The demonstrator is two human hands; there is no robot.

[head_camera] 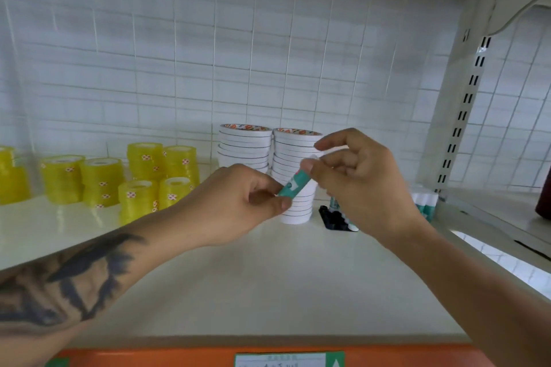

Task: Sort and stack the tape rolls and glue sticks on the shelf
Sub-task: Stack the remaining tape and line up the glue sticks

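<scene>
Teal plastic, white-capped: one short glue stick (293, 183) is pinched at both ends above the middle of the white metal shelf (268, 277). Left hand (238, 202) fingers (281, 202) grip its lower teal end; right hand (357, 176) fingers (308, 165) hold the upper cap end. Long axis tilts up toward the right. Behind stand two stacks of white tape rolls (269, 164); yellow tape rolls (119, 176) occupy the left rear. More glue sticks (425, 201) stand at the right edge, nearer the right hand, the probable destination.
</scene>
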